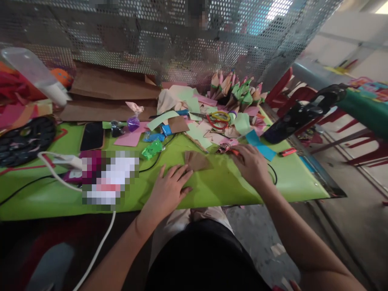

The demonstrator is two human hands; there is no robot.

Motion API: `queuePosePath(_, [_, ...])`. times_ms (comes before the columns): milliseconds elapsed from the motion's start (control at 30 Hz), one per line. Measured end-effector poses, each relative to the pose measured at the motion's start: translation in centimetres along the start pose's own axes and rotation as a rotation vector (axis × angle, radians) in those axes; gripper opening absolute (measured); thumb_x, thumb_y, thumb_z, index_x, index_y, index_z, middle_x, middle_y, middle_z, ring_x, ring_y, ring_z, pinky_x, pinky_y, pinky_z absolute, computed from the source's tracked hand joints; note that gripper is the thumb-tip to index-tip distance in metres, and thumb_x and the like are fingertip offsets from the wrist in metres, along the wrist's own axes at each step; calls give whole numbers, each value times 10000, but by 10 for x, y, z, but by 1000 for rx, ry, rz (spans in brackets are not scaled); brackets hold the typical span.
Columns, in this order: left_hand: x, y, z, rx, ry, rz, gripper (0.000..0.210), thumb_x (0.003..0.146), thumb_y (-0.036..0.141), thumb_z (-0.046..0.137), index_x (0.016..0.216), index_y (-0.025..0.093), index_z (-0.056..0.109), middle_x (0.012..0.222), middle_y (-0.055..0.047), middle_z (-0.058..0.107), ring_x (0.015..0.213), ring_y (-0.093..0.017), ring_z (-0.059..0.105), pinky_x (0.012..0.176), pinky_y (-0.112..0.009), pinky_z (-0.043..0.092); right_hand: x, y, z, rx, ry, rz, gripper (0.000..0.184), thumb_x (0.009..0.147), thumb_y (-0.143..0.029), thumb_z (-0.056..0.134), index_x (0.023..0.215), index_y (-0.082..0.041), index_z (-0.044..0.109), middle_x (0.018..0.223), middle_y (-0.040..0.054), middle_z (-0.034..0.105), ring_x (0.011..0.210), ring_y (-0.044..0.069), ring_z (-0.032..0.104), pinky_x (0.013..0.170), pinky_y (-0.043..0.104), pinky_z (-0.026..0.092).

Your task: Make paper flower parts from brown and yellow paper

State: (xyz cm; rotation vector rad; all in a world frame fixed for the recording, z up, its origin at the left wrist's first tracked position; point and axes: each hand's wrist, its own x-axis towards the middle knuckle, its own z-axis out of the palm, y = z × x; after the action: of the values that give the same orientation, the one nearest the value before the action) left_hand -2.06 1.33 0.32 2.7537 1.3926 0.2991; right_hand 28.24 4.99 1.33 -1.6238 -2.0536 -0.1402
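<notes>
My left hand (171,186) lies palm down on the green tabletop, its fingers apart. Its fingertips touch the edge of a small fan-shaped piece of brown paper (196,161). To the right, my right hand (253,163) has its fingers curled at a small orange object (235,152), mostly hidden under them, so its kind does not show. Just beyond those fingers lies a small dark and pink item (224,147). Pale green paper (198,135) and a blue paper strip (260,144) are close by.
Folded paper cones (239,91) stand at the back. A dark bottle (285,121) leans at the right edge near a red lighter (287,152). On the left are a black phone (92,136), a blurred screen (112,180) and a white cable (104,238).
</notes>
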Motion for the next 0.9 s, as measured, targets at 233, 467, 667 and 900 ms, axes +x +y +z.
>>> queuePosePath(233, [1, 1, -1, -32, 15, 8, 429, 1015, 367, 505, 1423, 259, 584, 1483, -99, 588, 1363, -322, 513, 1183, -631, 333, 21, 54, 2, -157, -125, 173, 298, 780, -275, 660, 1060, -196, 726, 975, 134, 739, 877, 321, 657, 744, 409, 497])
queuePosePath(467, [1, -1, 0, -46, 53, 63, 372, 1011, 355, 516, 1332, 212, 638, 1423, -129, 612, 1416, -304, 467, 1211, -539, 314, 31, 59, 2, -60, -226, 312, 202, 693, -316, 676, 867, -221, 714, 841, 71, 724, 778, 260, 633, 643, 334, 427])
queuePosePath(667, [23, -17, -6, -136, -17, 68, 287, 1013, 215, 467, 1160, 229, 713, 1239, -91, 674, 1143, -252, 645, 1111, -509, 402, 28, 44, -14, 500, -170, 533, 371, 607, -287, 724, 957, -211, 627, 723, -9, 618, 647, 184, 553, 580, 310, 431])
queuePosePath(900, [53, -30, -10, -272, -101, 51, 168, 957, 232, 604, 1042, 253, 747, 1220, -47, 696, 1191, -248, 597, 1032, -423, 431, 14, 8, -30, 929, -228, 560, 287, 611, -296, 697, 871, -233, 593, 747, -9, 579, 613, 153, 529, 491, 275, 405])
